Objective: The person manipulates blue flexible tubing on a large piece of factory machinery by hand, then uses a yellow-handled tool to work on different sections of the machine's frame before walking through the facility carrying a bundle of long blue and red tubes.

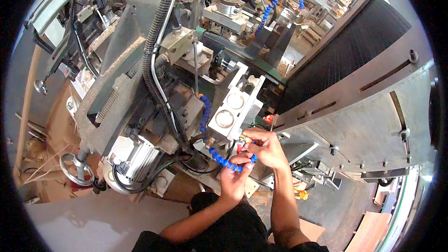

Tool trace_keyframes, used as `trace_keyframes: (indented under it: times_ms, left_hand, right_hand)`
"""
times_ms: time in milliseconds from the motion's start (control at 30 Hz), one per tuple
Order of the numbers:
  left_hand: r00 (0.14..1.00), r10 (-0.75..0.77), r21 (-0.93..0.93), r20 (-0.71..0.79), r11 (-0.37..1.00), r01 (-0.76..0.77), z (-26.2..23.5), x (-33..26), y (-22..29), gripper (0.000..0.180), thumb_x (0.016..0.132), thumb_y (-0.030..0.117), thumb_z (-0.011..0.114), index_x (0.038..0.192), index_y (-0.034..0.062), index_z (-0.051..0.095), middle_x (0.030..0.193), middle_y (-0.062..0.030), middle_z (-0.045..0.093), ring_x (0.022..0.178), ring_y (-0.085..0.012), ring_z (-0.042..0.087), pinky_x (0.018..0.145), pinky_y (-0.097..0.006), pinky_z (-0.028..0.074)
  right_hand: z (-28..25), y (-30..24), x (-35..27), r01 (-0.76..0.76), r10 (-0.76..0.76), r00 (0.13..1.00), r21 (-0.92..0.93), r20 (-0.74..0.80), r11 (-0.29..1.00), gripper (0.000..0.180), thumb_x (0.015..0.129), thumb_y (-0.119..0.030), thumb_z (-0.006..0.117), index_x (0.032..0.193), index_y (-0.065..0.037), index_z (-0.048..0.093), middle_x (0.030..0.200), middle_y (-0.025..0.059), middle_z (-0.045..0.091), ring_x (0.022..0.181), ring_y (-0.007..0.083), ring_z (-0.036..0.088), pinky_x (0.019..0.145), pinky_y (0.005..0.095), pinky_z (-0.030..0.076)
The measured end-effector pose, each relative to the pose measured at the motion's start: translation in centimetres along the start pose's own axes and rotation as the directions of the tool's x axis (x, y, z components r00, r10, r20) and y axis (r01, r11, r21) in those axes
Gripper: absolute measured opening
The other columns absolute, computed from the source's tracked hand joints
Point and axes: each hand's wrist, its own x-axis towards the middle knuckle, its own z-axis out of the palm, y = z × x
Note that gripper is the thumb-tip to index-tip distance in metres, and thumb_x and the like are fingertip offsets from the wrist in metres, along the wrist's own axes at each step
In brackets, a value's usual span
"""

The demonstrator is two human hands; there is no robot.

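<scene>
My left hand (pixel 233 181) is closed around a blue segmented coolant hose (pixel 223 161), which curves down from the machine and bends up again past my fingertips. Just above and to the right, my right hand (pixel 267 150) pinches at a small brass-coloured fitting (pixel 244 138); its fingers partly cover it. A small red part (pixel 239 148) shows beside the right thumb. Both hands are close together, below a white metal block (pixel 228 109) with two round silver discs. Where the hose end meets the fitting is hidden by my fingers.
A black corrugated conduit (pixel 153 65) runs down the machine to my left. Below it sit a silver motor (pixel 133 163) and a handwheel (pixel 77 169). A large slotted metal plate (pixel 368 112) stands close on the right. Cardboard sheets (pixel 368 232) lie at lower right.
</scene>
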Motion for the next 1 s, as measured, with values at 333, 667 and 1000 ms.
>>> trace_keyframes:
  times_ms: [333,667,1000]
  left_hand:
    - [0.97,-0.241,0.195,-0.043,0.95,0.244,-2.1,-0.1,4.9,0.025,0.097,0.016,0.053,0.113,-0.0031,0.054,0.11,-0.014,0.062,0.102,-0.0253,0.064,0.088,-0.039,0.055]
    - [0.972,0.184,0.651,-0.143,0.757,-0.047,-7.4,-1.8,11.5,0.037,0.097,0.027,0.053,0.08,-0.0049,0.06,0.075,-0.0168,0.068,0.067,-0.0243,0.065,0.06,-0.035,0.054]
    - [0.863,0.237,0.859,0.445,0.16,-0.487,-1.2,9.0,21.6,0.019,0.083,0.003,0.064,0.101,-0.0018,0.065,0.099,-0.0162,0.067,0.09,-0.0316,0.066,0.078,-0.036,0.054]
  right_hand:
    - [0.9,1.8,-0.8,0.0,0.021,0.985,0.119,-0.171,0.993,0.036,0.085,0.0,0.065,0.121,0.001,0.062,0.111,0.0069,0.067,0.1,0.0126,0.06,0.089,0.0281,0.048]
    - [4.2,2.0,-1.5,0.008,0.099,0.942,0.314,-0.322,0.95,0.032,0.089,0.003,0.06,0.121,0.004,0.057,0.093,0.011,0.065,0.08,0.0182,0.066,0.071,0.0335,0.058]
    - [4.2,2.2,-1.1,-0.009,0.141,0.944,0.406,-0.298,0.914,0.032,0.092,0.003,0.056,0.124,0.002,0.055,0.096,0.0129,0.065,0.077,0.0168,0.066,0.071,0.0301,0.057]
